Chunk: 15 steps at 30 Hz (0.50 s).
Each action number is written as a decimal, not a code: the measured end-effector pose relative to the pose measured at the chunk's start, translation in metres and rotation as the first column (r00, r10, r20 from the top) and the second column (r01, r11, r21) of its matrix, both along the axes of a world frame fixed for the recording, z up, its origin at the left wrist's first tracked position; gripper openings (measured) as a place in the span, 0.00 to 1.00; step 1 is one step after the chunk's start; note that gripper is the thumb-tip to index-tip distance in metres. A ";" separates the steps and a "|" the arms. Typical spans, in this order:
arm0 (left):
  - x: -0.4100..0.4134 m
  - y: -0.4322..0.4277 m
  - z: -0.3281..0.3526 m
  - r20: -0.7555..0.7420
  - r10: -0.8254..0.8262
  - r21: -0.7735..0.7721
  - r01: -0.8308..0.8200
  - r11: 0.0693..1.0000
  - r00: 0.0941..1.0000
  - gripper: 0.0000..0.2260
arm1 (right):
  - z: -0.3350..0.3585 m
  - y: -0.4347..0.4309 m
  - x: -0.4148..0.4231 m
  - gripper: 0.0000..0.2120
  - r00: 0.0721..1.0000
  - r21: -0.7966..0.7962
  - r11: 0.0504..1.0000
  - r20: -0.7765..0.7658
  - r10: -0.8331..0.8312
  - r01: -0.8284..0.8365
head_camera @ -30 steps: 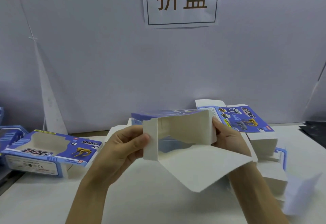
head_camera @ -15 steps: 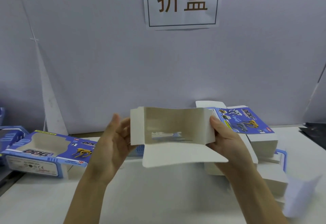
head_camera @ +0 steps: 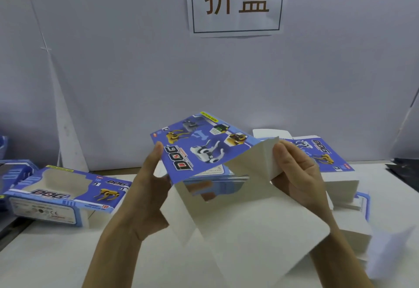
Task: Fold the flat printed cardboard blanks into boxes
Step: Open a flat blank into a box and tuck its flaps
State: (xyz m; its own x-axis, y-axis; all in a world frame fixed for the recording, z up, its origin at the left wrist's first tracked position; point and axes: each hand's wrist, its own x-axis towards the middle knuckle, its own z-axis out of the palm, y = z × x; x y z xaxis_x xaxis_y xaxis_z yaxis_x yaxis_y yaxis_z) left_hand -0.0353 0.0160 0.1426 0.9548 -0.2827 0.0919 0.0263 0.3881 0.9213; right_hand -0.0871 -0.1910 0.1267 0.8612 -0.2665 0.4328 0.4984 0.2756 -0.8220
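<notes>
At the left edge of the frame a folded blue printed cardboard box with a cut-out window [head_camera: 65,193] lies on the white table [head_camera: 45,253]. At centre, the left hand [head_camera: 145,197] grips the left edge of a partly folded blue-and-white cardboard blank [head_camera: 204,151], held above the table. The right hand [head_camera: 297,174] pinches its white flap. Behind, at right, lies a stack of flat blue printed blanks [head_camera: 326,156].

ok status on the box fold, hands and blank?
Left hand and right hand both grip the half-opened blue printed cardboard blank, held above the white table. White flaps still loose. Nothing blocking.
</notes>
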 end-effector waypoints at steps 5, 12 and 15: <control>0.009 0.000 -0.011 0.083 0.164 -0.250 -0.138 0.958 0.983 0.13 | -0.006 -0.002 0.008 0.13 0.997 0.141 0.987 -0.032 -0.076 0.080; 0.006 -0.006 -0.022 0.130 0.277 -0.487 -0.182 0.854 0.952 0.13 | -0.010 -0.006 0.010 0.20 0.970 0.122 0.987 -0.205 0.132 -0.108; 0.005 -0.012 -0.025 0.134 0.344 -0.511 -0.232 0.828 0.930 0.34 | -0.015 -0.001 0.010 0.14 0.979 -0.068 0.993 -0.186 0.079 -0.093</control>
